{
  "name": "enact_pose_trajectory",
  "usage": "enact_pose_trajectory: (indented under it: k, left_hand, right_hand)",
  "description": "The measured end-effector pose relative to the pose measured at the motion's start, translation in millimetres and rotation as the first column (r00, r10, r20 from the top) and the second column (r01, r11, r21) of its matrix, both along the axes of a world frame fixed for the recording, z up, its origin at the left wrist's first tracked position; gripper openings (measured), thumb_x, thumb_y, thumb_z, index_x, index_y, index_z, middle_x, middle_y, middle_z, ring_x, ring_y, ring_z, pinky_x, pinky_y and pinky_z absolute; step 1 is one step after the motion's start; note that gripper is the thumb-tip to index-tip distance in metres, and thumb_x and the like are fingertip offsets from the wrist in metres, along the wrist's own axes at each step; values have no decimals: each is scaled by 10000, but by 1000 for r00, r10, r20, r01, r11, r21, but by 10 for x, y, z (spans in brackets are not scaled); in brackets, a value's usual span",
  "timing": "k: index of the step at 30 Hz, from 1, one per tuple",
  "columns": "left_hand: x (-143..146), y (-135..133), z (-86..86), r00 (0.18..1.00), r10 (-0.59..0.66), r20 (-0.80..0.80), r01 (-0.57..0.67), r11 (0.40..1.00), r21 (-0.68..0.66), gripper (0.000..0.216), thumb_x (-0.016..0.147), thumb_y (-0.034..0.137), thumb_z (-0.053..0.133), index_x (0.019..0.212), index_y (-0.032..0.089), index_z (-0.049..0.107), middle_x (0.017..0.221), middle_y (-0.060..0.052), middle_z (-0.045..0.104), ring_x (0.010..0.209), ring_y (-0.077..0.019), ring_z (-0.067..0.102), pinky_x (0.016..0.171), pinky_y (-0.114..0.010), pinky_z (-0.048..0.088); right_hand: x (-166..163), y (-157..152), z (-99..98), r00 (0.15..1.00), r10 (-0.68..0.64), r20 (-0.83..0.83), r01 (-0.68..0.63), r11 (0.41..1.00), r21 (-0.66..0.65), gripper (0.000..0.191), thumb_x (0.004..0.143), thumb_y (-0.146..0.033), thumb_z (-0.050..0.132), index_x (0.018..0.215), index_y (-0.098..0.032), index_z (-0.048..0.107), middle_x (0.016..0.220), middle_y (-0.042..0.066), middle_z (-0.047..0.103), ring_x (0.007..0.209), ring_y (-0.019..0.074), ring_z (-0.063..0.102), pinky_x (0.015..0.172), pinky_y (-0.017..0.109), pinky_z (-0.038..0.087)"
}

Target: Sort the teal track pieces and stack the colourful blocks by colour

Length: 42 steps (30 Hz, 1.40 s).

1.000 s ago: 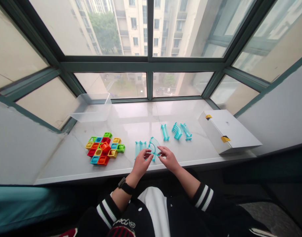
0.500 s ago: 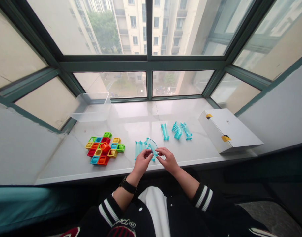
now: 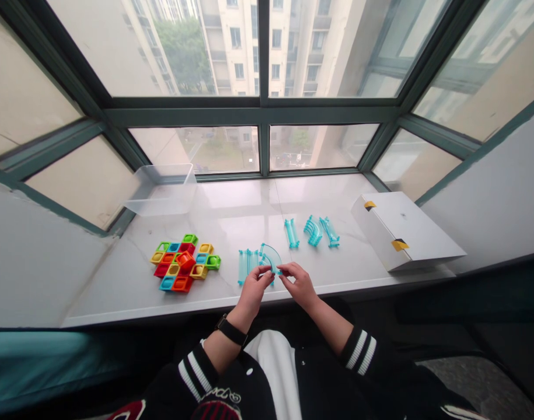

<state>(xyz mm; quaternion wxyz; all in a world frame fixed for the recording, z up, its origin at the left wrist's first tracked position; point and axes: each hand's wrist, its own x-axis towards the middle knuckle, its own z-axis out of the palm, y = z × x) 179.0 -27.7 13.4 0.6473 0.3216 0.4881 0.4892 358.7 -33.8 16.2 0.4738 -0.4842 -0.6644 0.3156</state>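
Both my hands pinch one curved clear-teal track piece just above the white sill, near its front edge. My left hand grips its left end and my right hand its right end. A straight teal track piece lies flat right beside my left hand's fingers. Three more teal track pieces lie farther back to the right. A cluster of bright square blocks in red, orange, yellow, green and blue sits to the left.
An empty clear plastic bin stands at the back left by the window. A white cardboard box lies at the right end of the sill. Window frames close off the back and both sides.
The curved piece has turned and dropped slightly in my fingers, now lying flatter. My hands have shifted a little toward me.
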Motion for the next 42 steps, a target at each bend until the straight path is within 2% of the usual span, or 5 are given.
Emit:
enact_pose_trajectory:
  k: [5,11,16,30,42]
  left_hand:
    - [26,-19,17,999,4,-37,-3,1000,21,416,823,467,833,1085,166,715,1071,-119,770,1073,-274,767,1098,-548,569]
    - [64,-73,28,984,-60,-169,90,981,174,415,878,441,770,1230,227,722,1398,-127,650,1172,-276,735,1099,-482,568]
    - [95,-110,-35,972,-123,-201,171,955,240,513,915,432,728,1390,252,657,1492,-123,537,1245,-278,699,1136,-465,531]
    - [264,-188,19,891,-356,-281,411,896,167,662,908,365,735,1535,298,532,1657,-148,431,1330,-317,641,1095,-524,558]
    - [786,365,238,800,-393,-453,540,800,260,632,923,292,689,1530,253,520,1542,-171,476,1255,-272,655,948,-414,632]
  right_hand:
    - [12,-24,-19,1000,-8,0,8,1000,-2,222,972,-280,639,1164,-271,750,1019,52,707,863,193,701,851,372,620]
    - [31,-18,-30,996,-86,3,86,996,-3,214,963,-255,613,1123,-253,755,1019,61,712,874,197,696,829,357,613]
    - [75,11,-28,994,-114,-3,114,993,22,181,963,-248,617,1076,-253,758,987,52,711,886,198,698,802,341,609]
    - [457,-25,-61,983,-136,119,125,988,95,147,964,-199,599,986,-253,734,936,47,700,830,201,686,795,349,593]
    - [934,193,83,945,-285,162,252,947,199,162,980,-206,588,1020,-257,736,962,54,708,846,211,686,822,362,589]
